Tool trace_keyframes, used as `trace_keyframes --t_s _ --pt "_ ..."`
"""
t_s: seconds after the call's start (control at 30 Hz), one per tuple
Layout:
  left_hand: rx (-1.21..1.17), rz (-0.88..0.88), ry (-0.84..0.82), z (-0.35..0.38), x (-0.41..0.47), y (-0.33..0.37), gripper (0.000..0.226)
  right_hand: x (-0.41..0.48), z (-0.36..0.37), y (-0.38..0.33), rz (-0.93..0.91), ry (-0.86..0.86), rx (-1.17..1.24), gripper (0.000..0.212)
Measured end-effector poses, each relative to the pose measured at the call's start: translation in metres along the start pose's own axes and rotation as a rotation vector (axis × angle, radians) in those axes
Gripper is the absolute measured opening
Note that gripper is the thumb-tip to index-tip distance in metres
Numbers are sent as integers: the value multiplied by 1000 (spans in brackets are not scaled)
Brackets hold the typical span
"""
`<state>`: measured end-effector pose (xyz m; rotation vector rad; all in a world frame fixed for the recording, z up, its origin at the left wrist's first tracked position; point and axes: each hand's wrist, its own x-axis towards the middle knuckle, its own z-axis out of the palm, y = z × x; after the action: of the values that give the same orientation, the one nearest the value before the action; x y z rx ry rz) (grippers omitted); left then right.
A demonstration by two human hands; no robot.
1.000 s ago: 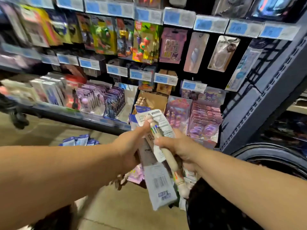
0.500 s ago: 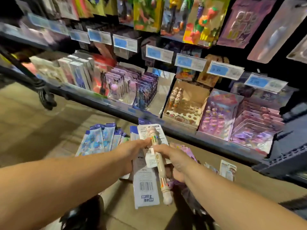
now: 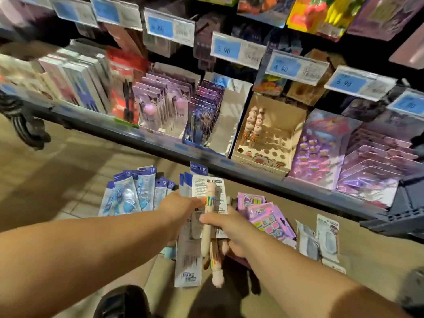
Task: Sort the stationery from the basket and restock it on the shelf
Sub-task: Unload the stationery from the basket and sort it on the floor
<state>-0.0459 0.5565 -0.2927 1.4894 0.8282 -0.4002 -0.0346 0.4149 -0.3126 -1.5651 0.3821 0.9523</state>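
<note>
Now that the view has dipped, the pen box (image 3: 260, 159) on the shelf (image 3: 128, 133) shows close ahead. Right hand (image 3: 234, 232) grips the pens (image 3: 205, 240), left hand (image 3: 179, 210) holds packets (image 3: 187, 260); the pens probably go there.

Pen box (image 3: 259, 159) on shelf (image 3: 137, 137); packets (image 3: 128, 198) on floor (image 3: 46, 180) below.

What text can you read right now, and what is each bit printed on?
"5 90": blue price tag above the shelf.
"4 90": second tag, to its right.
"6 90": third tag, further right.
"15": blue pack tops on the floor.
Too blurred or small: other tags, barcodes, print on the packs in the left hand.
</note>
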Motion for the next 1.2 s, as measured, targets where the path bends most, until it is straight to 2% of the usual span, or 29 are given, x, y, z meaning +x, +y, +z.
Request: trace_keyframes --t_s 0.13,0.3,0.37,0.53,0.8,0.93,1.07,1.2 --pt "20 6 -27 -2 23 3 17 17 1 0 55 24 70 34" --pt "7 -21 -59 -3 43 5 16 36 -4 7 135 56 129 57" --pt "-3 -51 -65 -3 53 5 20 40 -7 14 147 75 150 44" --pt "-79 -97 -69 -6 74 7 28 46 -7 28 133 79 196 47" --pt "-165 -173 -92 -24 99 -5 15 57 10 33 79 66 112 42" --pt "-186 -94 -47 -41 112 -4 21 71 7 37 57 243 88 48" --pt "-188 -43 21 -69 130 -6 20 83 -3 45 108 388 -99 65" --pt "-107 -96 73 -82 127 -12 17 86 -3 49 167 401 -393 62"
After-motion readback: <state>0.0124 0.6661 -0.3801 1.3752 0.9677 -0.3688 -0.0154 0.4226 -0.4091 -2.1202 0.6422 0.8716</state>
